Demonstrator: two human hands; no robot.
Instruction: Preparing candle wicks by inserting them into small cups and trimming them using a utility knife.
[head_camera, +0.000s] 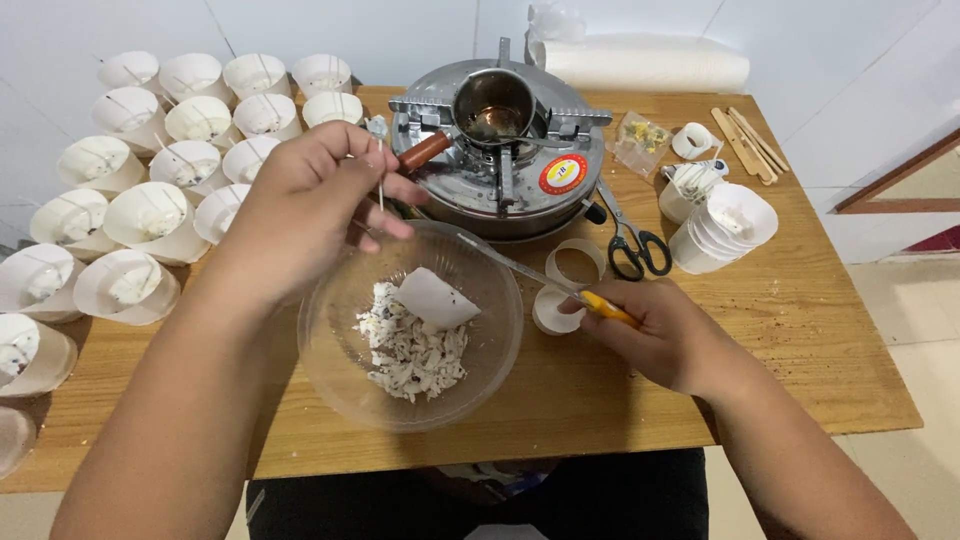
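Wooden table (800, 330), worn and speckled, pushed against a white wall (400, 30); pale tiled floor off to my right.

My left hand (300, 205) pinches a thin wick stick (380, 165) with a small metal tab on top, held upright above the clear glass bowl (340, 370).

My right hand (665, 335) is clenched on a yellow-handled knife (540, 278), blade reaching over the bowl's rim.

Under my fingers, inside the bowl: white wax crumbs (410, 355) and one larger chunk.

Beyond my hands, a metal stove (560, 130) carrying a small pot. Left of my left hand, rows of white paper cups (150, 215). Black scissors (635, 245) beyond my right hand.
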